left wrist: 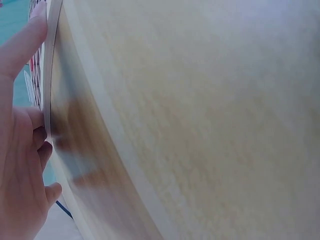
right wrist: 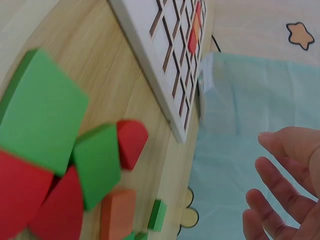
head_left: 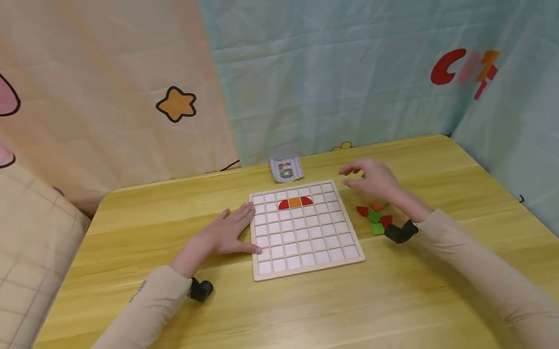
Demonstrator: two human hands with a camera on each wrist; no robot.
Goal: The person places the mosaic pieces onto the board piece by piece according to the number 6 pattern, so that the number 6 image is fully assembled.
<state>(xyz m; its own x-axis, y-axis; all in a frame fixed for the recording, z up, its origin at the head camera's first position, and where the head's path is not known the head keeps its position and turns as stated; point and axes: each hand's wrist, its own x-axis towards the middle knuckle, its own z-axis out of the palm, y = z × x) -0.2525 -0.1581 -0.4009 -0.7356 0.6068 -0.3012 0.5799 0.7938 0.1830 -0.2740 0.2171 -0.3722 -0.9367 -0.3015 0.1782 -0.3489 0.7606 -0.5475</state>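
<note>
A white grid board (head_left: 308, 259) with a wooden frame lies on the table. Three pieces fill neighbouring cells near its top: a red quarter-round (head_left: 283, 204), an orange square (head_left: 294, 202) and another red quarter-round (head_left: 306, 201). My left hand (head_left: 226, 233) rests spread at the board's left edge, fingertips and thumb touching the frame. Off the board's upper right corner, my right hand (head_left: 372, 179) hovers with loosely bent fingers and nothing between them. Below it lies a loose pile with a green square (right wrist: 45, 110), red quarter-rounds (right wrist: 62, 210) and an orange piece (right wrist: 117, 212).
Behind the board, near the table's back edge, a small paper card (head_left: 286, 169) shows a coloured pattern on a grid. Printed curtains (head_left: 351, 71) hang behind the wooden table (head_left: 278, 328) and along its sides.
</note>
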